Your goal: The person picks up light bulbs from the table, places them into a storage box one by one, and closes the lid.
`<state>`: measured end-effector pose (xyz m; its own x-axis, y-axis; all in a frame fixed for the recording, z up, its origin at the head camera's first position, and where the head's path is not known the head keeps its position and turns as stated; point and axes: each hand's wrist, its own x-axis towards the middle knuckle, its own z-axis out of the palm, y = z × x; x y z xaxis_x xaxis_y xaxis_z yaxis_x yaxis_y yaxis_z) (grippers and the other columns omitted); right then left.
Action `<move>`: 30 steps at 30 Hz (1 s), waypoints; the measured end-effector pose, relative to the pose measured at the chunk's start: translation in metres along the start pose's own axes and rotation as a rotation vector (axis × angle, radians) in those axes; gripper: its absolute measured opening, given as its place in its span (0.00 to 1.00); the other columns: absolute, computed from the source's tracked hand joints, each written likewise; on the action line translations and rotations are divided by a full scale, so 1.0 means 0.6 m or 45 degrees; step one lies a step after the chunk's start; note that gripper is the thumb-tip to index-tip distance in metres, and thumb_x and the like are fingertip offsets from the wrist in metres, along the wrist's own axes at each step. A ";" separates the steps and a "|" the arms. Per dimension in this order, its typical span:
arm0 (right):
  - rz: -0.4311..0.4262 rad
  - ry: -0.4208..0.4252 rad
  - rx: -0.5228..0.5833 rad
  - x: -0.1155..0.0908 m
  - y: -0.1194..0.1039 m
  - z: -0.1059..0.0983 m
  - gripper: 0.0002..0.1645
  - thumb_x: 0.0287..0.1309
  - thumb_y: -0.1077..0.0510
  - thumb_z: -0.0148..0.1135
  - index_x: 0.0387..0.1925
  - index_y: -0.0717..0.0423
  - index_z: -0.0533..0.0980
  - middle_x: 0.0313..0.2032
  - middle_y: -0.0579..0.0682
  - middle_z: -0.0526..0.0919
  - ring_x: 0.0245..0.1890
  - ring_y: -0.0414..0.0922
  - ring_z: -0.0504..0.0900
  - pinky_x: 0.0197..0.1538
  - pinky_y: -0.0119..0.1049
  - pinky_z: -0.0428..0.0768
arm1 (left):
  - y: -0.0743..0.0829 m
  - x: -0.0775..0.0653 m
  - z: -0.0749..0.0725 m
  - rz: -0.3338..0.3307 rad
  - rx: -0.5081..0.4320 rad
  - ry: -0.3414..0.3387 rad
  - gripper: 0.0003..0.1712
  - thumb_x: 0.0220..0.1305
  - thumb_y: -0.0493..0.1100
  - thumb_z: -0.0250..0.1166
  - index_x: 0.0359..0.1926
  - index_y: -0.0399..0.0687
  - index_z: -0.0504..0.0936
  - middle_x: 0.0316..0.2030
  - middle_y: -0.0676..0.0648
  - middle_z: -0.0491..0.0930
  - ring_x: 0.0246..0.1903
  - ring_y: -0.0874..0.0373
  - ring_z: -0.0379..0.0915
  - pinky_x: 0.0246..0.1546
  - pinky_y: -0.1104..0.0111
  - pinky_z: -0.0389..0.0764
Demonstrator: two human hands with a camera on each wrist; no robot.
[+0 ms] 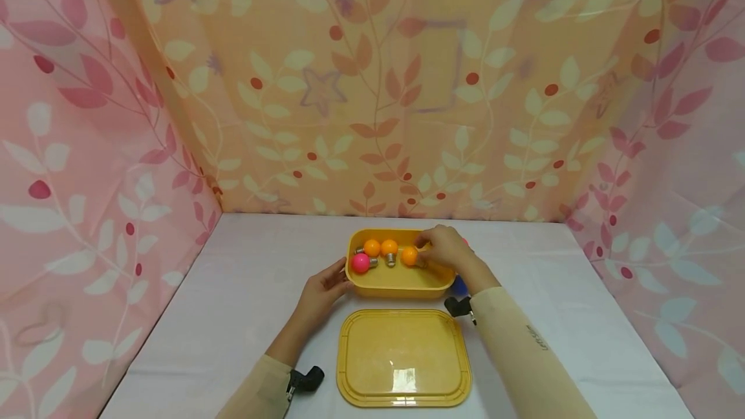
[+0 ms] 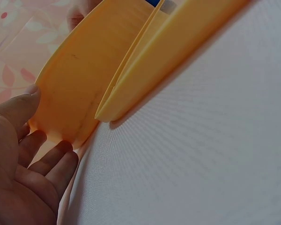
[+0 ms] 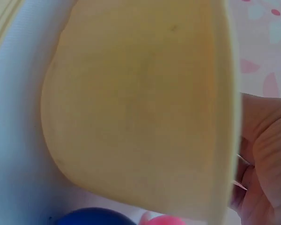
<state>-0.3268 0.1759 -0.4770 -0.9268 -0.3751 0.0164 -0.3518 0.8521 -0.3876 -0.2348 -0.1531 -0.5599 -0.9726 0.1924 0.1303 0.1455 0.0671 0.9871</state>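
Observation:
A yellow plastic box (image 1: 401,291) holds several toy light bulbs with coloured round heads and silvery screw bases. At its left lie an orange bulb (image 1: 372,248), another orange bulb (image 1: 389,247) and a pink bulb (image 1: 361,263). My left hand (image 1: 321,290) holds the box by its left end, thumb near the rim and fingers against the outer wall (image 2: 68,93). Inside the box, my right hand (image 1: 447,249) pinches an orange bulb (image 1: 410,255) near its base. In the right wrist view, the box wall (image 3: 140,108) hides that bulb and the fingertips.
In front of the box a yellow lid (image 1: 403,357) lies flat on the white-covered table (image 1: 233,328). Beside the box's right end are a blue rounded object (image 3: 96,217) and a pink one (image 3: 167,220). Patterned cloth walls (image 1: 372,115) enclose the back and sides.

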 end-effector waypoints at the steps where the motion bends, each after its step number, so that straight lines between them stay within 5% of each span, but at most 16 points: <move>1: -0.010 -0.002 0.018 -0.002 -0.002 -0.003 0.17 0.55 0.50 0.78 0.46 0.47 0.87 0.43 0.43 0.89 0.46 0.48 0.80 0.60 0.49 0.78 | 0.000 0.000 0.000 0.003 -0.003 -0.001 0.37 0.66 0.44 0.72 0.74 0.56 0.71 0.70 0.49 0.73 0.67 0.50 0.74 0.57 0.71 0.81; 18: -0.101 0.226 0.117 -0.102 -0.012 -0.061 0.19 0.59 0.51 0.76 0.51 0.51 0.86 0.49 0.47 0.87 0.54 0.50 0.78 0.63 0.55 0.77 | 0.003 0.001 -0.001 0.015 0.014 -0.017 0.38 0.67 0.43 0.71 0.75 0.51 0.69 0.72 0.47 0.71 0.67 0.49 0.73 0.58 0.71 0.81; 30: -0.198 0.403 0.150 -0.169 0.031 -0.050 0.20 0.56 0.51 0.78 0.51 0.46 0.85 0.46 0.46 0.86 0.48 0.48 0.79 0.53 0.49 0.81 | -0.001 0.000 0.001 0.032 0.000 -0.021 0.37 0.68 0.40 0.70 0.75 0.52 0.69 0.72 0.46 0.70 0.68 0.47 0.73 0.57 0.71 0.81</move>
<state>-0.2434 0.2404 -0.4583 -0.8649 -0.3495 0.3603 -0.4908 0.7393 -0.4610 -0.2349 -0.1523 -0.5605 -0.9655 0.2105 0.1536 0.1700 0.0624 0.9835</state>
